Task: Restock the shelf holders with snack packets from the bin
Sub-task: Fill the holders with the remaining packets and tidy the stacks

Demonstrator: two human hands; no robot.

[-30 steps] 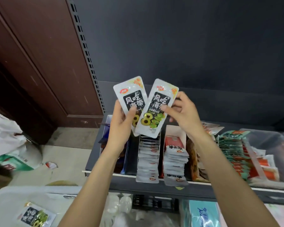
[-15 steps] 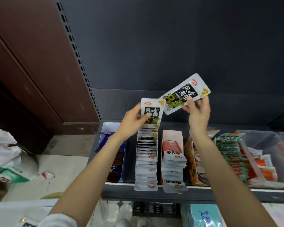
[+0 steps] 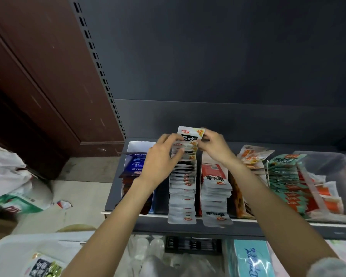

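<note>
Both hands, the left hand (image 3: 160, 156) and the right hand (image 3: 215, 145), pinch a snack packet (image 3: 190, 134) at the back of the white row (image 3: 183, 184) on the shelf (image 3: 248, 229); likely light, limp, slick film; best held by its side edges.

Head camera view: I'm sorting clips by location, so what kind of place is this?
Probably a small shop. Rows of snack packets fill a dark shelf hung on a slotted upright, and both hands slot in another.
</note>
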